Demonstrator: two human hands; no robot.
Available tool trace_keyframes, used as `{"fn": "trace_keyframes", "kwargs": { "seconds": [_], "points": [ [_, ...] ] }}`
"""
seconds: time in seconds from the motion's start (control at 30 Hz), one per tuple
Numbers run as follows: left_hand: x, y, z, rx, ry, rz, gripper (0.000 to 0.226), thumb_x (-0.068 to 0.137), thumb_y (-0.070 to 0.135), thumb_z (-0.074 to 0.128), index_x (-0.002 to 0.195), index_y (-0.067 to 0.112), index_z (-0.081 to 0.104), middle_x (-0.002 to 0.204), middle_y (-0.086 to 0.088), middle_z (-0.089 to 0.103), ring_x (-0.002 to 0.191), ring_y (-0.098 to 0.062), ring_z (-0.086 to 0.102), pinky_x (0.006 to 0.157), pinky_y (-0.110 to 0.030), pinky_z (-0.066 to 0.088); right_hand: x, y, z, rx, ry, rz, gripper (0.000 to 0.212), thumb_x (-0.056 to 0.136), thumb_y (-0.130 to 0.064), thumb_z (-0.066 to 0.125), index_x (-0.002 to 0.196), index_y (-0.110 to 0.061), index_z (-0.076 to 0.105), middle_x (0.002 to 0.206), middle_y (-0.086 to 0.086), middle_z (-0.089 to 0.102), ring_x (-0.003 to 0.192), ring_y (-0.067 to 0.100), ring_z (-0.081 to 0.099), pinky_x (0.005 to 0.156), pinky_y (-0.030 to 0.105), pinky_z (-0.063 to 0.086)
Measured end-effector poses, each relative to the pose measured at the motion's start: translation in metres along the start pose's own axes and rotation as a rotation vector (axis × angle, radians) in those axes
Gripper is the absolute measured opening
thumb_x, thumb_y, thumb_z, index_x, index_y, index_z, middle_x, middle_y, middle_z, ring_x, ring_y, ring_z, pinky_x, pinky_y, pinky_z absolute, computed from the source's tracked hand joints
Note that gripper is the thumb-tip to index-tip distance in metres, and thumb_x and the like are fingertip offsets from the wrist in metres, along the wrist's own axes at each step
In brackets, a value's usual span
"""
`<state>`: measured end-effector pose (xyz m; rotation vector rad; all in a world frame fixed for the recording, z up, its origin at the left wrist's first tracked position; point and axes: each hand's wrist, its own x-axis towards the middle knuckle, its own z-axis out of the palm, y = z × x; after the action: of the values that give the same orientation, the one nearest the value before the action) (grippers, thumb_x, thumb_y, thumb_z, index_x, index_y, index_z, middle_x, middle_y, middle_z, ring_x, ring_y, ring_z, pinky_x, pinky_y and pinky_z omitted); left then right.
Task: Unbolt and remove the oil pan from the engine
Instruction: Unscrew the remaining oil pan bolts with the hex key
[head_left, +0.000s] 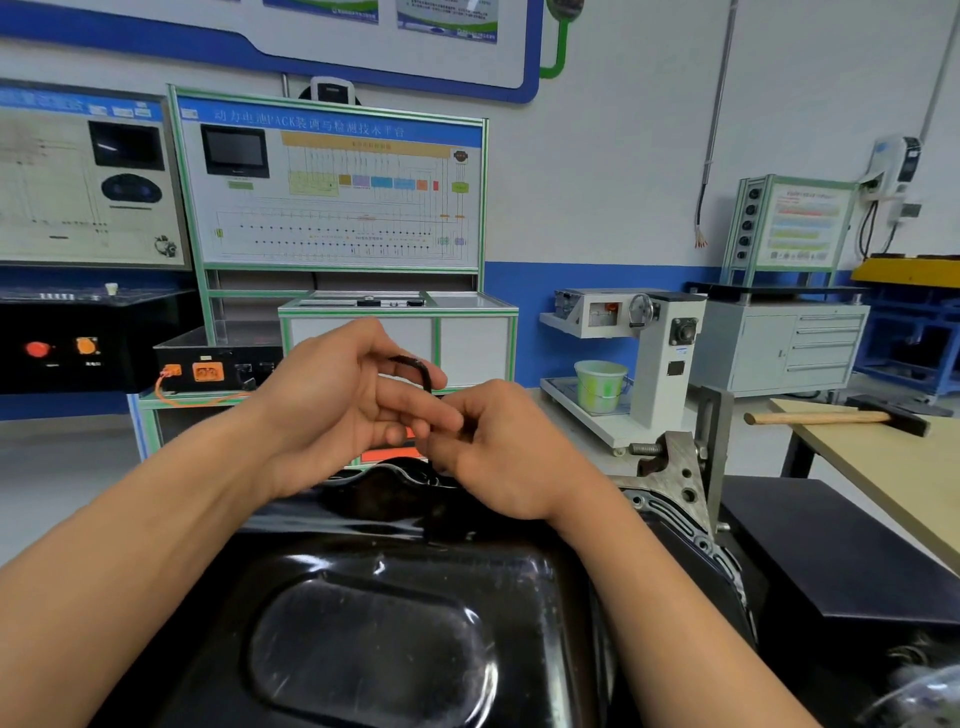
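Gripping hex key (415, 366) in left hand (337, 395) and right hand (498, 452) at oil pan (374, 639) far edge; seemingly mid-unbolting, not yet removed.

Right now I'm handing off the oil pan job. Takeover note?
Left hand: holds the bent end of the hex key.
Right hand: pinches its lower shaft; the tip is hidden by fingers.
The key is above the far edge of the oil pan, which sits on the engine.
Hammer lies on the table, right.
Done: cannot tell how many bolts are out.
Left: finish unbolting, lift the pan off.
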<state>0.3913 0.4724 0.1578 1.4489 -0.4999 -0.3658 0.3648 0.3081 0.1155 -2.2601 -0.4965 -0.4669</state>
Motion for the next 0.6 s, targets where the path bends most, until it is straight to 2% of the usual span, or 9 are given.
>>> {"fn": "trace_keyframes", "kwargs": {
  "seconds": [0.1, 0.23, 0.3, 0.37, 0.43, 0.5, 0.6],
  "points": [
    [-0.002, 0.001, -0.002, -0.044, -0.118, -0.033, 0.036, 0.079, 0.023, 0.043, 0.094, -0.002, 0.064, 0.086, -0.029, 0.072, 0.064, -0.024, 0.059, 0.057, -0.026, 0.049, 0.0, 0.001, 0.0, 0.003, 0.015, -0.009, 0.033, 0.091, -0.014, 0.065, 0.06, -0.019, 0.055, 0.055, 0.0, 0.05, 0.051, 0.011, 0.04, 0.054, 0.028, 0.039],
    [-0.006, 0.002, -0.004, -0.078, -0.22, -0.039, 0.032, 0.075, 0.019, 0.063, 0.101, 0.001, 0.064, 0.099, -0.028, 0.072, 0.075, -0.023, 0.064, 0.059, -0.025, 0.054, -0.001, 0.001, -0.001, -0.038, 0.037, -0.026, 0.036, 0.088, -0.011, 0.065, 0.056, -0.021, 0.051, 0.051, -0.005, 0.047, 0.05, 0.01, 0.039, 0.05, 0.021, 0.035],
    [-0.007, 0.0, -0.003, -0.049, -0.227, -0.012, 0.029, 0.075, 0.016, 0.07, 0.1, 0.003, 0.065, 0.1, -0.027, 0.072, 0.076, -0.023, 0.066, 0.058, -0.024, 0.054, 0.0, 0.002, -0.002, -0.042, 0.034, -0.026, 0.036, 0.088, -0.009, 0.065, 0.056, -0.019, 0.052, 0.051, -0.004, 0.047, 0.05, 0.011, 0.039, 0.05, 0.024, 0.036],
    [-0.007, -0.003, 0.002, 0.101, -0.139, 0.066, 0.032, 0.074, 0.019, 0.083, 0.095, 0.006, 0.062, 0.091, -0.026, 0.073, 0.068, -0.021, 0.063, 0.054, -0.021, 0.05, -0.001, 0.002, -0.002, -0.042, 0.026, -0.039, 0.033, 0.089, -0.009, 0.064, 0.058, -0.016, 0.053, 0.055, 0.002, 0.05, 0.054, 0.016, 0.042, 0.056, 0.033, 0.041],
    [-0.006, -0.005, 0.01, 0.265, -0.007, 0.146, 0.043, 0.065, 0.039, 0.082, 0.083, 0.009, 0.057, 0.077, -0.024, 0.073, 0.057, -0.018, 0.057, 0.048, -0.02, 0.044, -0.001, 0.001, -0.001, -0.028, 0.016, -0.051, 0.03, 0.088, -0.009, 0.065, 0.06, -0.018, 0.057, 0.06, 0.009, 0.056, 0.058, 0.025, 0.048, 0.06, 0.036, 0.045],
    [-0.004, -0.005, 0.015, 0.332, 0.095, 0.181, 0.045, 0.063, 0.049, 0.075, 0.074, 0.012, 0.052, 0.063, -0.021, 0.069, 0.048, -0.017, 0.052, 0.045, -0.022, 0.038, -0.001, 0.0, 0.0, -0.006, -0.001, -0.039, 0.024, 0.089, -0.013, 0.067, 0.065, -0.012, 0.064, 0.058, 0.004, 0.055, 0.056, 0.018, 0.045, 0.058, 0.032, 0.043],
    [-0.001, -0.004, 0.012, 0.324, 0.197, 0.152, 0.039, 0.08, 0.046, 0.069, 0.074, 0.012, 0.05, 0.05, -0.018, 0.062, 0.04, -0.018, 0.047, 0.044, -0.025, 0.033, 0.0, 0.0, 0.0, 0.0, -0.036, -0.016, 0.023, 0.092, -0.02, 0.069, 0.074, -0.006, 0.069, 0.057, -0.001, 0.051, 0.053, 0.01, 0.039, 0.054, 0.023, 0.037]
  ]
}}
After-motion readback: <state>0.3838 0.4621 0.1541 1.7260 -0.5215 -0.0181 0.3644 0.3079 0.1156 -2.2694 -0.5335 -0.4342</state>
